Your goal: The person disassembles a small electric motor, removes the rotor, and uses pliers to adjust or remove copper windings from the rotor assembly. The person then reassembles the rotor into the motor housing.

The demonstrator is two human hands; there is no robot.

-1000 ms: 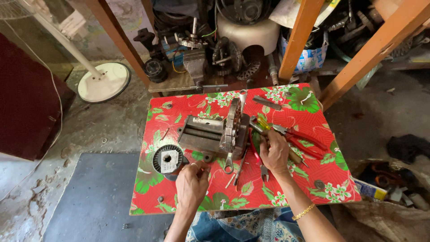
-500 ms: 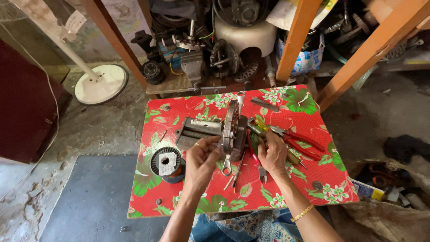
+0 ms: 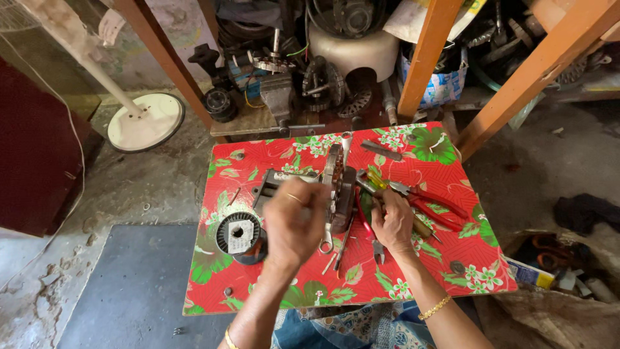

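Note:
My left hand [image 3: 294, 223] hovers over the red floral table [image 3: 452, 284]. Its fingers are curled together just left of a grey metal motor stator [image 3: 336, 184] that stands on edge on a metal frame [image 3: 271, 184]. Nothing shows in its grip. My right hand [image 3: 391, 223] rests palm down right of the stator. Its curled fingers lie over red-handled cutters [image 3: 376, 249], whose tip pokes out below the hand. Whether it grips them is hidden. A black round rotor [image 3: 237, 234] sits left of my left hand.
Red-handled pliers [image 3: 439, 207], a yellow-green screwdriver [image 3: 374, 181] and a wrench [image 3: 326, 244] lie around the stator. Behind the table, orange wooden legs [image 3: 423, 58] frame a shelf crowded with motor parts. A white fan base [image 3: 145, 119] stands on the floor at left, bags at right.
My left hand has risen from the table's near edge by the rotor and moved up and right to the stator. My right hand has stayed in place.

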